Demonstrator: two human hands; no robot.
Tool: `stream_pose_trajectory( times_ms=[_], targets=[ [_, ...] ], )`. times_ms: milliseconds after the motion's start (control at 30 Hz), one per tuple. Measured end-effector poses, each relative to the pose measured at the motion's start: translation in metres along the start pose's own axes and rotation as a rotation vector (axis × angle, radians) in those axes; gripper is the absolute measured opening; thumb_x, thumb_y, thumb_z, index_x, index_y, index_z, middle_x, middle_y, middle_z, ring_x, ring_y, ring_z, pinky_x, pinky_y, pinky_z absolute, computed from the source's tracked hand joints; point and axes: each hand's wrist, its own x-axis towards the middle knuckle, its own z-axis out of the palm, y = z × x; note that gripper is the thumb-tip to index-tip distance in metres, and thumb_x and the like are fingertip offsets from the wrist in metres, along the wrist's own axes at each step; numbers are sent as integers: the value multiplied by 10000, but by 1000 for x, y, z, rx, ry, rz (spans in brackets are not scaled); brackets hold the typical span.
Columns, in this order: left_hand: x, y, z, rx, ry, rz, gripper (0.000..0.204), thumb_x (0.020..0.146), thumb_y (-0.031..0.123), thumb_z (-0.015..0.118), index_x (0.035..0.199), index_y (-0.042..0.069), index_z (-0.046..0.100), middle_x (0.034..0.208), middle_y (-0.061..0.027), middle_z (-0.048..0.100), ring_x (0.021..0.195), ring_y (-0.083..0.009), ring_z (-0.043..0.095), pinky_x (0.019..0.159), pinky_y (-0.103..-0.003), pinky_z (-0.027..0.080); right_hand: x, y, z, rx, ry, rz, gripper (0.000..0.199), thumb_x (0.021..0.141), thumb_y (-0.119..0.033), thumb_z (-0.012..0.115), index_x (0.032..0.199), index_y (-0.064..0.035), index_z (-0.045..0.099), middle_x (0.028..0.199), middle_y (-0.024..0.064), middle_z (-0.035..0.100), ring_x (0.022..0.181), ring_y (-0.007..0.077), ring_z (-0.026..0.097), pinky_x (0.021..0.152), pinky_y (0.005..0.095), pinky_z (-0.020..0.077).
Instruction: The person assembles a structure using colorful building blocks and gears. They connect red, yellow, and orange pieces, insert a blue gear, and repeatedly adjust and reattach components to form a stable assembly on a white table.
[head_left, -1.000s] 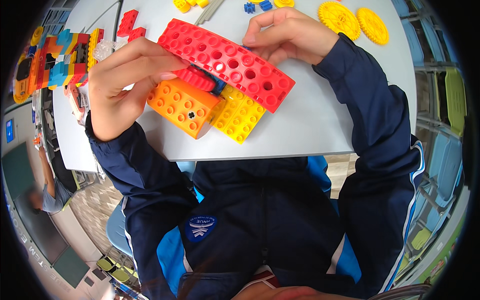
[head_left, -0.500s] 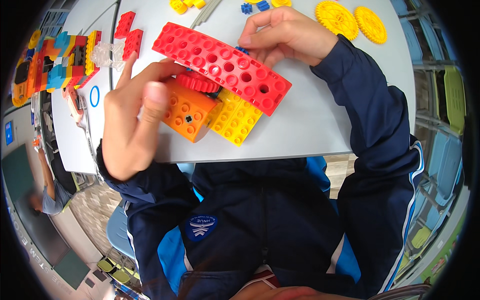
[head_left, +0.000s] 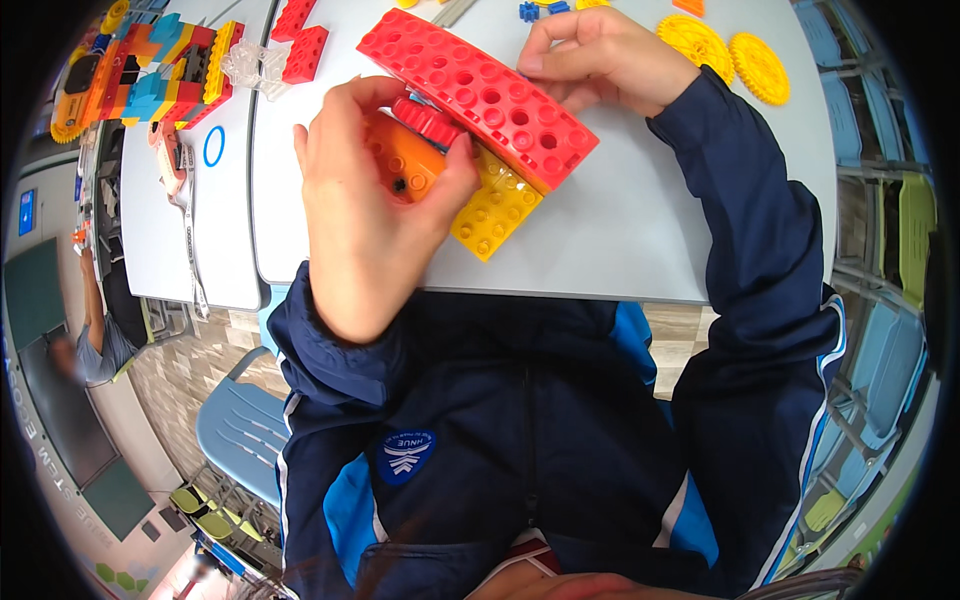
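A long red studded beam with holes (head_left: pixel 480 90) stands tilted over a yellow plate (head_left: pixel 495 210) and an orange rounded block (head_left: pixel 405 165). Between beam and orange block sits a red gear wheel (head_left: pixel 425 120). My left hand (head_left: pixel 370 210) is closed round it, thumb at one edge and index finger at the other; its palm covers part of the orange block. Behind the beam's far side, my right hand (head_left: pixel 610 65) is pinched, thumb against fingers. A speck of blue shows at its fingertips, but the beam hides what it is.
Two large yellow gears (head_left: pixel 692 50) lie right of my right hand, small blue gears (head_left: pixel 530 12) beyond it. At the left are red bricks (head_left: pixel 305 55), clear pieces (head_left: pixel 255 66), a colourful brick build (head_left: pixel 165 75) and a lanyard (head_left: pixel 190 235). A person (head_left: pixel 105 340) is at far left.
My left hand has moved right and closed its thumb and index finger on the red gear. The beam assembly sits farther right and up in view; my right hand has shifted slightly right.
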Motion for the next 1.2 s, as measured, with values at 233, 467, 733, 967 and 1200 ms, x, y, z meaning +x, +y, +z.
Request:
stream_pose_trajectory(
  times_ms=[233,467,733,967,1200],
  targets=[
    [7,-8,-8,-26,-42,155,597,675,117,851,1161,39,512,955,-86,632,864,-209,669,962,-369,413,-3,-3,-7,-39,20,-25,111,932,-73,618,954,35,635,848,185,698,723,248,710,665,342,613],
    [11,-15,-8,106,-124,207,609,633,152,864,1136,76,529,885,-31,604,727,-184,595,1045,-535,281,-17,9,-23,-313,101,-155,184,954,-227,631,992,-47,641,900,112,713,792,168,722,754,281,602],
    [13,-23,-8,2,-165,199,618,660,53,843,1169,38,493,1010,-70,584,912,-160,603,973,-360,427,-18,28,-5,-225,93,-233,190,965,-236,623,1009,-52,637,907,100,715,821,163,720,756,277,600],
    [15,-25,-7,-9,-122,275,554,620,159,855,1083,103,554,878,-38,582,980,-260,549,1091,-533,280,-21,37,-3,-154,51,-241,161,980,-224,599,1017,-70,627,929,24,696,865,94,684,771,218,554],
    [17,-26,-13,-41,-181,380,561,641,18,866,1112,12,562,1181,-96,525,968,-154,612,875,-262,519,-24,28,0,-111,-5,-191,138,997,-211,560,966,-86,610,959,14,676,874,77,665,756,208,543]
  ],
)
